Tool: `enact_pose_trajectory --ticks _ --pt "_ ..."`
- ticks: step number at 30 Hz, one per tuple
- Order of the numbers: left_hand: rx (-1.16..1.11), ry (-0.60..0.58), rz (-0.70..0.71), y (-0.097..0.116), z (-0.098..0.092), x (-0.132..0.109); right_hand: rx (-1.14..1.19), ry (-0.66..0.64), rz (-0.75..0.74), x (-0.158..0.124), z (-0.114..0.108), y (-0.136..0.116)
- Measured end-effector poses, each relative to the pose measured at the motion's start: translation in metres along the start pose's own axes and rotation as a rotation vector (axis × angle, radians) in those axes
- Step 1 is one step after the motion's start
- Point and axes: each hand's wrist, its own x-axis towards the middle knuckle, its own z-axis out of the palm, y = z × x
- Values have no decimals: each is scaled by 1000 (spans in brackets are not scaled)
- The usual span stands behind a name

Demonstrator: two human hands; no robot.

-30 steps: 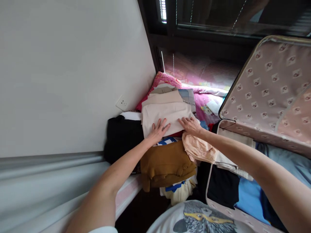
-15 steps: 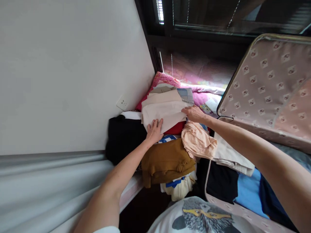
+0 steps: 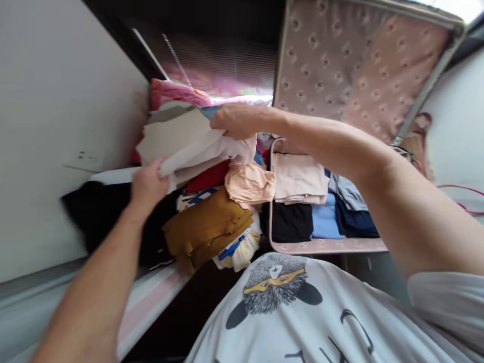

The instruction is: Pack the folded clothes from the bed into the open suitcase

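Note:
A pale, off-white folded garment [image 3: 196, 147] is stretched between my two hands above a heap of clothes. My left hand [image 3: 150, 184] is closed on its near left edge. At its far right side, my right hand [image 3: 238, 120] pinches the cloth. Under it lie more pale folded cloth [image 3: 174, 133] and a red piece [image 3: 207, 175]. A crumpled peach garment [image 3: 250, 182] is just right of it, and a mustard-brown garment [image 3: 209, 227] nearer to me. Black clothing [image 3: 102, 206] sits on the left. The garment's exact kind cannot be made out.
An open suitcase [image 3: 328, 247] with a pink patterned lining stands on the right, its lid [image 3: 333, 65] raised. Inside are folded beige cloth [image 3: 298, 176], black cloth [image 3: 292, 222] and blue cloth [image 3: 327, 217]. A white wall [image 3: 56, 126] with a socket borders the left.
The view has turned to the right, bringing more of the suitcase in. My left hand, flat on the pale garment before, now grips its edge, and the garment is partly lifted off the heap.

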Motion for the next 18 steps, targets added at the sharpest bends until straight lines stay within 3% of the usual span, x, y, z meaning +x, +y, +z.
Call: enact_pose_trajectory --ticks 2,3,5,7,9,12,15,18 --pt "-39 37 212 7 -32 -4 18 -50 24 -47 -20 8" --pt "-61 2 319 17 -48 -9 21 -75 54 -74 -28 11" --pt "-101 -108 520 48 -74 -19 55 -113 135 -131 -39 16" --pt "-161 -241 704 95 -84 -27 103 -146 213 -190 -39 23" --pt "-219 -364 876 151 -75 -31 150 -191 269 -247 -26 33" --pt "-209 -480 1029 237 -40 -32 158 -212 354 -328 9 55" --pt "-144 -465 1011 310 -7 -36 128 -142 454 -403 50 76" --pt "-90 -353 1005 356 8 -52 114 33 457 -463 93 81"
